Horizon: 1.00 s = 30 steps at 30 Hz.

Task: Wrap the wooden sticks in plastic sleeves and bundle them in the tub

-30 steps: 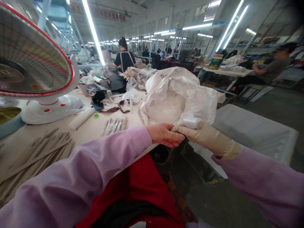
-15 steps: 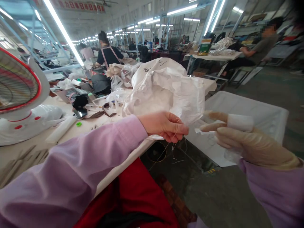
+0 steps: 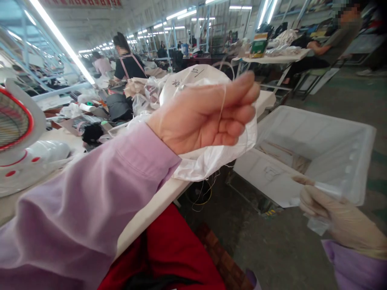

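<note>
Thread (image 3: 223, 105) Draped Across Raised Left Hand (image 3: 207, 114), White Bag (image 3: 208, 163) Partly Blocked From View

The thread is seen as a fine pale strand lying over the bare left hand, above the near edge of the bench (image 3: 151, 213). The fingers of that hand are folded inward with the thumb pressed toward them; whether the strand is pinched cannot be told. Much of the white bag is hidden behind this hand, and the bench surface is largely covered by the lilac sleeve (image 3: 69, 201). The lower part of the bag is draped over the bench edge, with loose strands (image 3: 211, 183) hung beneath it.

A clear plastic scrap (image 3: 318, 225) is held in the gloved right hand (image 3: 347, 221), its edge left showing below the curled fingers. This hand is placed just beside the near corner of a translucent bin (image 3: 332, 141), in which pale strips (image 3: 299, 161) can be seen.

The left end of the bench is occupied by a white fan (image 3: 45, 155), and clutter is heaped farther back, a dark cap-like item (image 3: 119, 106) included. Beyond, a person in a dark top (image 3: 130, 66) is seen, and another seated person (image 3: 338, 40) is placed beside a farther bench (image 3: 290, 58), where a green tin (image 3: 258, 45) is stood.
</note>
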Tool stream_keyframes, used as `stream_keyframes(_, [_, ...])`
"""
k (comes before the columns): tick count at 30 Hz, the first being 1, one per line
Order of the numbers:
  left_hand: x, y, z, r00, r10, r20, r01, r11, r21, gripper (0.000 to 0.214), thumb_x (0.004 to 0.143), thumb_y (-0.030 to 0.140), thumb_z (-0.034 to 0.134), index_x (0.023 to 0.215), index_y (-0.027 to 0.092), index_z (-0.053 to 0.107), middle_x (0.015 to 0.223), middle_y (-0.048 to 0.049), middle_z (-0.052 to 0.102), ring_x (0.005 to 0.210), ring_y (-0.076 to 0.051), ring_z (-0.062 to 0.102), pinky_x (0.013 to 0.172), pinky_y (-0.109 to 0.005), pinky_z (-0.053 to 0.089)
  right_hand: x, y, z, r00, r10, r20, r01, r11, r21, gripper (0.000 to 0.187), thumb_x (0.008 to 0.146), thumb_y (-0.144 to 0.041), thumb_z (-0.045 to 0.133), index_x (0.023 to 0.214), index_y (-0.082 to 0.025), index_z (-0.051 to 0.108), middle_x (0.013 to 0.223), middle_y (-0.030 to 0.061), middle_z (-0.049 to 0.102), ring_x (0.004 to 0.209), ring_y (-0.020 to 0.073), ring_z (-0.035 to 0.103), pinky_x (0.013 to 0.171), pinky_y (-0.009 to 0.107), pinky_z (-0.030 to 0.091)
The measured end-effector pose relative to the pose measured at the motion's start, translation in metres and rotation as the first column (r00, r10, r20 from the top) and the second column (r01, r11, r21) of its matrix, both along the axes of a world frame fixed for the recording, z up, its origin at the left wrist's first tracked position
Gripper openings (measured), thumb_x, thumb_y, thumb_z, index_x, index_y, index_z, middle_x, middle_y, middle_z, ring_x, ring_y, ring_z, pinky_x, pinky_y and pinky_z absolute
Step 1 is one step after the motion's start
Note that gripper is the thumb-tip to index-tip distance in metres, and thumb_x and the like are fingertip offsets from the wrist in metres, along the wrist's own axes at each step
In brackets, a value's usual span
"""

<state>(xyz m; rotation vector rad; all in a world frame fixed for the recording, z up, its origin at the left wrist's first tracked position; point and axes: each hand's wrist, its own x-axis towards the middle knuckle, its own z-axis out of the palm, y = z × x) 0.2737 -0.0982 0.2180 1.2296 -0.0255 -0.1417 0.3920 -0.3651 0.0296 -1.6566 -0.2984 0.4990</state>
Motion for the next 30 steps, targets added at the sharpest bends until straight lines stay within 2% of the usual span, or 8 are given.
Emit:
stream_keyframes(3, [0.012, -0.003, -0.028, 0.996, 0.014, -0.091, -0.004, 0.994, 0.109, 0.032, 0.09, 0.027, 0.037, 0.064, 0.013, 0.05, 0.051, 0.0065, 0.053, 0.044, -0.001, 0.052, 0.048, -0.012, 0.044, -0.016, 0.019, -0.013, 0.984, 0.153, -0.087, -0.153, 0.988, 0.002, 0.059, 0.068, -0.046, 0.065, 0.121, -0.024, 0.048, 0.052, -0.0043, 0.043, 0.045, 0.0109, 0.038, 0.04, 0.023, 0.03])
stream_keyframes(6, [0.022, -0.006, -0.073, 0.988, 0.066, -0.141, -0.029, 0.967, 0.252, 0.026, 0.087, 0.026, 0.044, 0.065, 0.013, 0.05, 0.053, 0.0049, 0.054, 0.045, -0.003, 0.053, 0.049, -0.013, 0.045, -0.029, 0.045, -0.04, 0.931, 0.32, -0.177, -0.322, 0.947, 0.02, 0.064, 0.069, -0.044, 0.065, 0.125, -0.02, 0.044, 0.056, -0.004, 0.048, 0.046, 0.0094, 0.039, 0.044, 0.022, 0.033])
stream_keyframes(12, [0.014, -0.001, -0.185, 0.935, 0.283, -0.216, -0.123, 0.827, 0.549, 0.025, 0.085, 0.02, 0.042, 0.062, 0.014, 0.049, 0.058, 0.0026, 0.055, 0.052, -0.004, 0.054, 0.054, -0.016, 0.046, -0.028, 0.057, -0.117, 0.909, 0.171, -0.38, -0.182, 0.983, 0.007, 0.059, 0.07, -0.05, 0.06, 0.117, -0.017, 0.05, 0.057, -0.0039, 0.052, 0.034, 0.0026, 0.025, 0.034, 0.019, 0.019])
stream_keyframes(14, [0.008, 0.0, -0.21, 0.933, 0.341, -0.113, -0.186, 0.728, 0.66, 0.027, 0.086, 0.022, 0.038, 0.064, 0.015, 0.05, 0.06, 0.0014, 0.056, 0.056, -0.007, 0.056, 0.056, -0.019, 0.047, -0.029, 0.047, -0.14, 0.894, 0.147, -0.423, -0.171, 0.985, -0.019, 0.056, 0.07, -0.051, 0.06, 0.114, -0.017, 0.052, 0.057, -0.0037, 0.053, 0.033, 0.0023, 0.025, 0.034, 0.019, 0.019])
stream_keyframes(18, [0.001, -0.003, -0.221, 0.927, 0.339, 0.159, -0.321, 0.499, 0.805, 0.028, 0.088, 0.029, 0.036, 0.072, 0.017, 0.056, 0.074, -0.0025, 0.062, 0.073, -0.014, 0.058, 0.071, -0.027, 0.048, -0.041, 0.028, -0.172, 0.88, 0.116, -0.46, -0.166, 0.984, -0.069, 0.053, 0.07, -0.051, 0.059, 0.111, -0.018, 0.055, 0.058, -0.0031, 0.055, 0.034, 0.0034, 0.029, 0.034, 0.02, 0.022])
stream_keyframes(22, [-0.003, -0.007, -0.218, 0.916, 0.195, 0.351, -0.399, 0.33, 0.856, 0.023, 0.088, 0.025, 0.038, 0.078, 0.016, 0.057, 0.087, -0.0057, 0.062, 0.084, -0.014, 0.058, 0.079, -0.027, 0.047, -0.057, 0.031, -0.186, 0.823, 0.127, -0.553, -0.164, 0.986, -0.018, 0.048, 0.071, -0.05, 0.058, 0.107, -0.019, 0.058, 0.06, -0.0024, 0.056, 0.034, 0.0024, 0.024, 0.033, 0.019, 0.02])
stream_keyframes(27, [-0.002, -0.006, -0.252, 0.956, -0.091, 0.28, -0.277, 0.042, 0.96, 0.023, 0.09, 0.024, 0.036, 0.084, 0.017, 0.057, 0.104, -0.0059, 0.059, 0.091, -0.013, 0.058, 0.085, -0.025, 0.047, -0.061, 0.053, -0.189, 0.718, 0.107, -0.688, -0.119, 0.992, 0.031, 0.04, 0.072, -0.046, 0.058, 0.101, -0.019, 0.06, 0.065, -0.0007, 0.057, 0.036, 0.0014, 0.021, 0.035, 0.017, 0.021])
stream_keyframes(30, [0.006, 0.001, -0.282, 0.977, -0.079, 0.2, -0.205, -0.056, 0.977, 0.02, 0.089, 0.021, 0.039, 0.085, 0.018, 0.058, 0.106, -0.0056, 0.059, 0.095, -0.016, 0.057, 0.089, -0.03, 0.045, -0.059, 0.056, -0.191, 0.7, 0.089, -0.708, -0.101, 0.995, 0.025, 0.038, 0.072, -0.046, 0.058, 0.099, -0.019, 0.061, 0.064, -0.0005, 0.056, 0.036, 0.0015, 0.021, 0.035, 0.018, 0.021])
